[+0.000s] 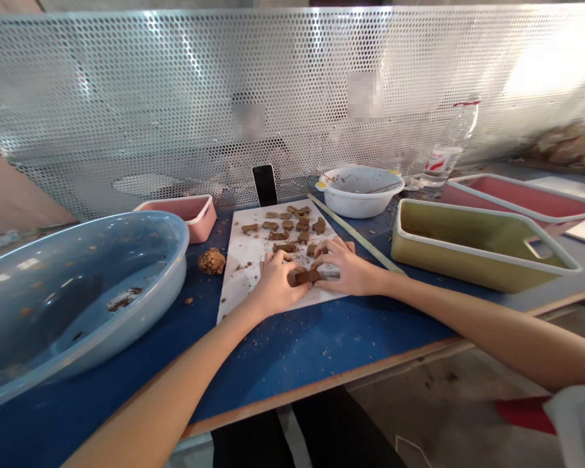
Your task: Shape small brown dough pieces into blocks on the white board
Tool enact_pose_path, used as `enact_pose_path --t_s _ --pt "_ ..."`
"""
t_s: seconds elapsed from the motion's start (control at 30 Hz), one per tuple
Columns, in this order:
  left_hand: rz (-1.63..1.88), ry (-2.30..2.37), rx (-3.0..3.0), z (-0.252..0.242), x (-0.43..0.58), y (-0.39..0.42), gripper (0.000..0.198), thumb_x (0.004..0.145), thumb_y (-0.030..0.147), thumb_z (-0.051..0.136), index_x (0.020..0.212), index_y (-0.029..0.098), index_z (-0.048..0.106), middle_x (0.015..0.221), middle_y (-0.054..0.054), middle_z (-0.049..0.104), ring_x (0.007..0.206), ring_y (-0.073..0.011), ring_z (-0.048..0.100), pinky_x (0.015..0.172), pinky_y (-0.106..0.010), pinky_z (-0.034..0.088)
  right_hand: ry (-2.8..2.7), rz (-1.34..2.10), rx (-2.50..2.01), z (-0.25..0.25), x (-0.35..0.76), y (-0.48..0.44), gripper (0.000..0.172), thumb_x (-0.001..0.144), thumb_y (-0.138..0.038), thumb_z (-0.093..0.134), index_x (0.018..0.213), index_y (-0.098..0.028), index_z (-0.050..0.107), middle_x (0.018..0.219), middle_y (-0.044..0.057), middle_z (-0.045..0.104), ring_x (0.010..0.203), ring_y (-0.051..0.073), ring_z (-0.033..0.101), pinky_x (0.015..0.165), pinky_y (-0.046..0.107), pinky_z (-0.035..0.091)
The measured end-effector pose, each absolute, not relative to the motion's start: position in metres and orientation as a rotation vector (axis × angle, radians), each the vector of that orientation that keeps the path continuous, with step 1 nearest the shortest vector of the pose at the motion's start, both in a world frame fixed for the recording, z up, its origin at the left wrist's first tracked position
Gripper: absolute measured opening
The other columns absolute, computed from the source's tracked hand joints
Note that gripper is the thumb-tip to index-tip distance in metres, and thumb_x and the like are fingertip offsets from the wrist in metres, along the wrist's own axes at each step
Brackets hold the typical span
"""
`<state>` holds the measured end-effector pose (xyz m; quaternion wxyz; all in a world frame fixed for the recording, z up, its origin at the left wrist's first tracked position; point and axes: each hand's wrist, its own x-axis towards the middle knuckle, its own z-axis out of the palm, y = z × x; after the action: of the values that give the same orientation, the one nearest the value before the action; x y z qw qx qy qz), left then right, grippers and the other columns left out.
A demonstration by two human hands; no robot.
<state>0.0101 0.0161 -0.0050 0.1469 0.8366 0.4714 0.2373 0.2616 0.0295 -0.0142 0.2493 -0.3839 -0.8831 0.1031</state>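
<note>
The left hand and right hand hold 1 brown piece over a white board on the blue surface.

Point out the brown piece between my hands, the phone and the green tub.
Brown piece (308,277): head view, on its exposed middle.
Phone (264,185): head view, on its dark screen.
Green tub (468,268): head view, on its near outer wall.

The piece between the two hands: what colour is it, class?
The piece is brown, shown in the head view.

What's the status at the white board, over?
Left hand, right hand: both holding brown piece over white board. Other brown pieces lie just beyond. Crumbs scattered around.
</note>
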Motion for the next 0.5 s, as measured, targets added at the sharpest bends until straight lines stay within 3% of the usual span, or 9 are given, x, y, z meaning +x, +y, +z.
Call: enact_pose_path --t_s 0.5 --pt "0.714 1.337 2.462 -0.0028 0.0068 0.0133 0.021 0.086 0.042 0.09 0.093 0.024 0.084 0.115 -0.01 0.059 0.119 -0.0372 0.055 0.111 -0.061 0.051 -2.437 0.27 -1.015 -0.0096 0.262 0.0264 0.026 0.098 -0.048 0.081 0.112 -0.026 0.078 0.133 0.011 0.064 0.128 0.034 0.057 0.112 0.06 0.045"
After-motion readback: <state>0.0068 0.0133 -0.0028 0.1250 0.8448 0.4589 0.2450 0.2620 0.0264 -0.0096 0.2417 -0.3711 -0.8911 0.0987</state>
